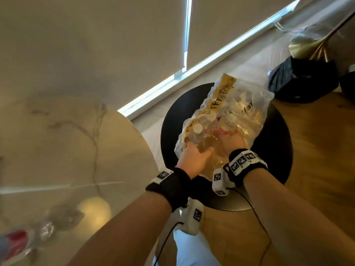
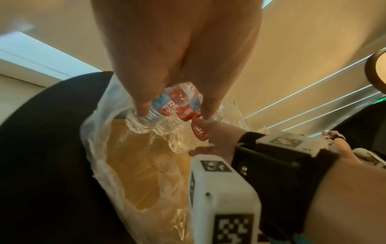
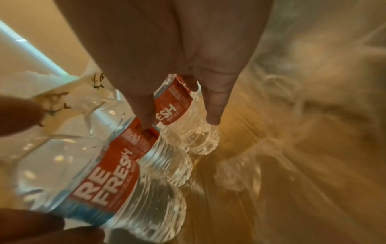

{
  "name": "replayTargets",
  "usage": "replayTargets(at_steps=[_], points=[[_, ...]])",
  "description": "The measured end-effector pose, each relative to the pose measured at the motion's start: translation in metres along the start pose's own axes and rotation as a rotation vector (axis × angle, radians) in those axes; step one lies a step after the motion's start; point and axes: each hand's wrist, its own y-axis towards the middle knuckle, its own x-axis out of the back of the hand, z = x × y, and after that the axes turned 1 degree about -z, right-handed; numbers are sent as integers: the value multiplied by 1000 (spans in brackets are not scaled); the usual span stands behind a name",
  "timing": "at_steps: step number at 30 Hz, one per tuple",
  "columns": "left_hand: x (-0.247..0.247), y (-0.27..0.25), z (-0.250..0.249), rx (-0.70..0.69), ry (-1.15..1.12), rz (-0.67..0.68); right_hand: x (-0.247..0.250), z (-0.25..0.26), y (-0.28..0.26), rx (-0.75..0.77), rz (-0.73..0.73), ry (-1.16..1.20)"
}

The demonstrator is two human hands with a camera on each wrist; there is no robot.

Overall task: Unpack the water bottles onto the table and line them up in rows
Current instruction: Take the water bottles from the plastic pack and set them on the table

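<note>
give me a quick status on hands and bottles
Left hand grips one bottle in the plastic wrap. Right hand grips another. Nothing blocking.

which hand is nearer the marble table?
Left. The left hand grips a bottle in the plastic wrap beside the marble table; the right hand is farther away.

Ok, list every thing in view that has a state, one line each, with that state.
Clear plastic wrap pack: torn open, on the round black stool.
Left hand: grips a red-labelled clear water bottle inside the pack.
Right hand: grips another red-labelled bottle.
Third bottle: between them, in the pack.
Round marble table: bears one blurred bottle.
</note>
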Motion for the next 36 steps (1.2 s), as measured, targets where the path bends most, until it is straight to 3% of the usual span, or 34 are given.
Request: replayTargets(at_steps=[5,7,9,12,16,21,26,32,36], points=[[-10,30,-14,-49,-34,-391,7,-2,15,-3,10,49],[-8,35,-17,-94,-23,-448,9,-7,13,10,16,42],[-6,34,-17,-128,43,-454,10,-10,4,95,11,32],[2,6,-25,-207,165,-339,8,-11,-21,194,-60,-1],[31,-53,-22,-262,145,-202,2,-7,-63,247,6,-15],[89,-146,2,-292,89,-300,-11,31,-145,483,68,-88],[163,-233,65,-202,-16,-448,-77,73,-232,704,232,-72],[233,-296,137,-49,-35,-611,-187,101,-293,728,448,-52],[254,-300,160,-12,2,-655,-225,109,-308,694,447,-82]])
